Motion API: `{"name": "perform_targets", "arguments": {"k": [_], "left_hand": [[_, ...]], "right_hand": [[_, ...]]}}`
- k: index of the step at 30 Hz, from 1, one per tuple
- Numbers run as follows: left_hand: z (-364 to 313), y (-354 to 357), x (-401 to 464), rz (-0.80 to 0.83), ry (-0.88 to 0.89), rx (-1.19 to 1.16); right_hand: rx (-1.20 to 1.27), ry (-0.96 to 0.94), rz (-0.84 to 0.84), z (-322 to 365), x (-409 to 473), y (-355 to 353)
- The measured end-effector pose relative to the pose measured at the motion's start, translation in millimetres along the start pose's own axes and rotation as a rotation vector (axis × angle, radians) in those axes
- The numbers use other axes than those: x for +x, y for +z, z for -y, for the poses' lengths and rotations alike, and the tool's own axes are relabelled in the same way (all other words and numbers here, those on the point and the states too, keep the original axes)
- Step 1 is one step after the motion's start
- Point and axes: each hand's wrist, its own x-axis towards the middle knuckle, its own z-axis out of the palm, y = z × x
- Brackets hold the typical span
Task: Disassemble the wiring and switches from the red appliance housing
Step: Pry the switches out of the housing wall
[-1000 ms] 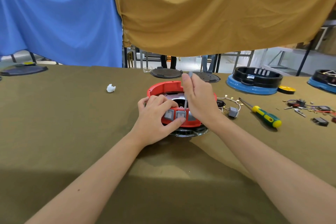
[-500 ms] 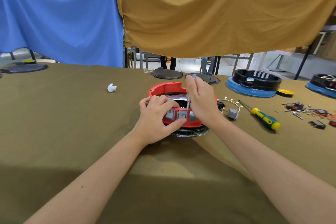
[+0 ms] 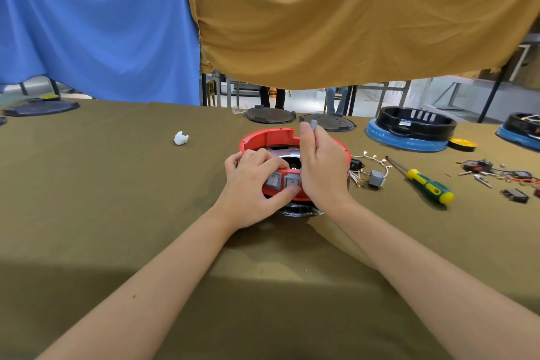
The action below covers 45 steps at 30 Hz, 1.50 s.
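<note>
The round red appliance housing sits at the table's centre on a dark base. Grey rocker switches are set in its near wall. My left hand grips that wall, fingers curled over the rim and thumb under the switches. My right hand holds a thin grey-handled tool upright, its shaft running down inside the housing behind the switches. The tool's tip is hidden by my hands. A loose grey switch with white wires lies just right of the housing.
A green and yellow screwdriver lies to the right, with small parts and wires beyond it. Black and blue housings stand at the back right, dark lids at the back, and a white scrap at the left.
My right hand has shifted the grey tool slightly, its top now a little further right and higher. My left hand keeps its grip on the housing wall.
</note>
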Motion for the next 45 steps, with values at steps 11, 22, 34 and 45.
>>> {"name": "perform_targets", "arguments": {"k": [11, 22, 34, 45], "left_hand": [[1.3, -0.3, 0.8, 0.000, -0.006, -0.018], [2.7, 0.2, 0.7, 0.004, -0.004, -0.013], [5.9, 1.1, 1.6, 0.007, -0.005, -0.006], [3.7, -2.3, 0.4, -0.001, 0.001, -0.036]], "right_hand": [[0.241, 0.095, 0.008, 6.2, 2.1, -9.8], [-0.198, -0.241, 0.350, 15.6, 10.7, -13.6], [-0.230, -0.282, 0.439, 21.5, 23.3, -16.4], [-0.451, -0.160, 0.694, 39.3, 44.0, -6.5]]}}
